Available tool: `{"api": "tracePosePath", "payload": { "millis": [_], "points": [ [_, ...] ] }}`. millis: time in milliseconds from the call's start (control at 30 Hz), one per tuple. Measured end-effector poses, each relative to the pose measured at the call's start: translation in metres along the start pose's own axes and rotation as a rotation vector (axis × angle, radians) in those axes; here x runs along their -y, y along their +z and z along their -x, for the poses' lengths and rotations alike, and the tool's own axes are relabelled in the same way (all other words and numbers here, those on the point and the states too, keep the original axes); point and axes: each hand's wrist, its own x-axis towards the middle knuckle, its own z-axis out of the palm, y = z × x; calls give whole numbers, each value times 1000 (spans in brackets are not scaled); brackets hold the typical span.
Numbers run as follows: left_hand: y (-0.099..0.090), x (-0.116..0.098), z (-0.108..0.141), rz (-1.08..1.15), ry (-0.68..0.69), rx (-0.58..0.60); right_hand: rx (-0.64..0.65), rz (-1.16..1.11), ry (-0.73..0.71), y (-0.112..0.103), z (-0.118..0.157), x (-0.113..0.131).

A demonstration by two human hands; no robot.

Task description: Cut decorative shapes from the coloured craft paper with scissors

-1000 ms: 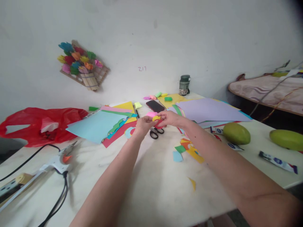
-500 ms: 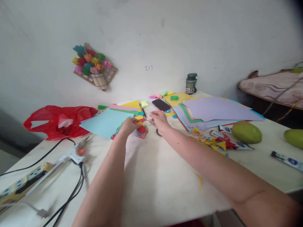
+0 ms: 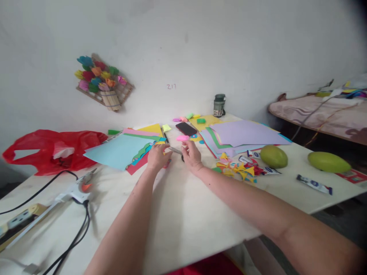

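Near the middle of the table, my left hand is curled with thumb and fingers around a small coloured paper cutout, mostly hidden behind the hand. A pair of scissors with dark handles is in my right hand, blades towards my left hand. Just behind my right fingertips lies a bright pink piece, its kind unclear. Beside my left hand are a light blue sheet and a wavy-edged green and blue paper strip over red paper.
A red plastic bag and a glue gun with cables are at left. Paper sheets, paper scraps, green mangoes and a tube lie at right. Behind are a phone and a bottle.
The view has turned to the right. My hands have shifted over the cutout, which is now mostly covered. The pink piece now shows behind my right hand.
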Motion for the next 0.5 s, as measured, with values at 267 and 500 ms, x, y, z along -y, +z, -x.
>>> {"api": "tracePosePath", "payload": {
  "millis": [267, 500],
  "points": [
    [5, -41, 7, 169, 155, 143, -47, 139, -131, -70, -25, -49],
    [18, -84, 14, 60, 495, 362, -322, -317, 427, -97, -88, -53]
  ]
}}
